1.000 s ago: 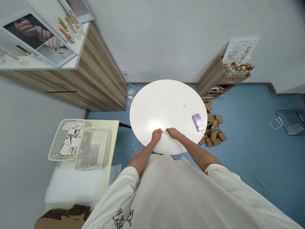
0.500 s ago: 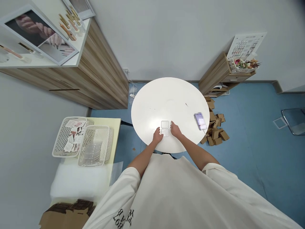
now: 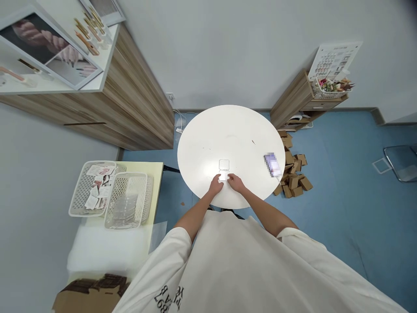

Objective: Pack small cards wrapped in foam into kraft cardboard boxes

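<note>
A small clear plastic box lies unfolded on the white round table, its two halves joined by a hinge line. My left hand is at the left side of the nearer half, thumb and fingers closed on its edge. Across from it, my right hand pinches the right edge of the same half. Something flat and pale fills that nearer half, too small to make out. The farther half is untouched.
A phone with a cable rests on the table's right side. To the left, two white baskets with cards and clear plastic pieces stand on a yellowish table. Small cardboard boxes are piled on the floor at right.
My right hand has come down and left from beside the hinge to the nearer half's right edge. My left hand stays by the left edge.
</note>
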Tool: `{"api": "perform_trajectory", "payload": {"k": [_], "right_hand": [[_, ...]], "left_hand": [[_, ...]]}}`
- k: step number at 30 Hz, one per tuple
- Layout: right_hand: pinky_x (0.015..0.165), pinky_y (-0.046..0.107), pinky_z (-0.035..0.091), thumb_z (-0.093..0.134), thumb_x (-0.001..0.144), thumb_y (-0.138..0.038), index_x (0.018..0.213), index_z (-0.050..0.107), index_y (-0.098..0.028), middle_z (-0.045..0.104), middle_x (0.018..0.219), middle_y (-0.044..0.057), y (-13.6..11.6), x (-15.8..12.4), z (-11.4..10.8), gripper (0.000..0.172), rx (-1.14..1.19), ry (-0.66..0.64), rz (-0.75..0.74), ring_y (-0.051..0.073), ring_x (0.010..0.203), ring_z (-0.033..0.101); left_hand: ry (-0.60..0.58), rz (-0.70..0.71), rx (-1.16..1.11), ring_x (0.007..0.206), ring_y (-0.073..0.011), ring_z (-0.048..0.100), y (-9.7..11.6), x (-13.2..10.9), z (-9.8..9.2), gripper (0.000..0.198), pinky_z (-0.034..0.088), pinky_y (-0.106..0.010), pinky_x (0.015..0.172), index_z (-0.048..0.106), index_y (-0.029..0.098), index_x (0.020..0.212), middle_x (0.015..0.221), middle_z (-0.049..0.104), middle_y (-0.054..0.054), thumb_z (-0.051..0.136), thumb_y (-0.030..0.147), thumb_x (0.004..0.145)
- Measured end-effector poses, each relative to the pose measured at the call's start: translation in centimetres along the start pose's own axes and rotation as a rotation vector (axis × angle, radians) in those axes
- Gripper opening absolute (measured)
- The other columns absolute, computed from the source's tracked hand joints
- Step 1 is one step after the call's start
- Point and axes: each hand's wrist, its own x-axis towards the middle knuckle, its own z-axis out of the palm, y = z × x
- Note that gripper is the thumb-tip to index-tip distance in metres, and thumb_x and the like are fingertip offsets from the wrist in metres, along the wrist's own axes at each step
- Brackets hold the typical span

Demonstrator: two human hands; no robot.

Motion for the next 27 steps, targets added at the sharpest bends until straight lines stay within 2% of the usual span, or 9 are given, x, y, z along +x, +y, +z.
{"api": "perform_trajectory", "payload": {"k": [4, 8, 13, 17, 21, 27], "right_hand": [[0.104, 0.033, 0.045, 0.046, 0.094, -0.027, 0.134, 0.056, -0.021, 0.057, 0.138, 0.01, 0.1, -0.2, -0.2, 0.041, -0.021, 0.021, -0.034, 0.02, 0.122, 0.058], [0.108, 0.032, 0.042, 0.042, 0.094, -0.023, 0.129, 0.058, -0.02, 0.055, 0.138, 0.01, -0.4, -0.3, -1.0, 0.038, -0.098, 0.105, -0.148, 0.02, 0.126, 0.054], [0.11, 0.035, 0.04, 0.038, 0.095, -0.022, 0.125, 0.059, -0.021, 0.055, 0.136, 0.009, -3.9, 0.9, -0.3, 0.037, -0.147, 0.082, -0.339, 0.02, 0.127, 0.052], [0.109, 0.034, 0.041, 0.04, 0.095, -0.022, 0.123, 0.062, -0.02, 0.058, 0.132, 0.009, -8.7, 1.2, 2.5, 0.035, -0.122, -0.022, -0.49, 0.02, 0.125, 0.054], [0.104, 0.033, 0.045, 0.043, 0.094, -0.021, 0.12, 0.065, -0.021, 0.062, 0.128, 0.008, -13.9, 0.8, 6.1, 0.034, -0.099, -0.129, -0.582, 0.019, 0.114, 0.061], [0.099, 0.034, 0.049, 0.048, 0.091, -0.018, 0.114, 0.07, -0.023, 0.069, 0.118, 0.006, -21.5, 0.5, 13.1, 0.032, -0.095, -0.221, -0.698, 0.019, 0.104, 0.065]], "left_hand": [[0.024, -0.009, 0.004, 0.134, -0.028, 0.05, 0.3, -0.4, -0.7, 0.059, 0.043, -0.038, 0.108, 0.052, 0.02, 0.136, 0.149, 0.05, -0.013, 0.061, 0.014, 0.078], [0.123, -0.014, 0.018, 0.13, -0.0265, 0.054, 0.3, -1.7, -2.0, 0.05, 0.045, -0.037, 0.106, 0.055, 0.02, 0.133, 0.146, 0.051, -0.013, 0.059, 0.015, 0.083], [0.313, 0.039, 0.001, 0.126, -0.0242, 0.057, -0.3, -4.0, -5.4, 0.039, 0.046, -0.035, 0.105, 0.058, 0.02, 0.129, 0.142, 0.054, -0.012, 0.054, 0.019, 0.09], [0.494, 0.058, -0.035, 0.122, -0.025, 0.059, -1.8, -6.7, -9.8, 0.035, 0.048, -0.038, 0.103, 0.06, 0.02, 0.127, 0.138, 0.059, -0.012, 0.054, 0.021, 0.092], [0.623, 0.061, -0.093, 0.122, -0.0264, 0.06, -3.9, -9.7, -14.6, 0.033, 0.049, -0.04, 0.102, 0.062, 0.02, 0.124, 0.133, 0.063, -0.013, 0.056, 0.025, 0.092], [0.775, 0.138, -0.167, 0.112, -0.023, 0.065, -7.9, -12.6, -21.7, 0.028, 0.049, -0.04, 0.104, 0.065, 0.02, 0.117, 0.123, 0.068, -0.011, 0.056, 0.02, 0.09]]}}
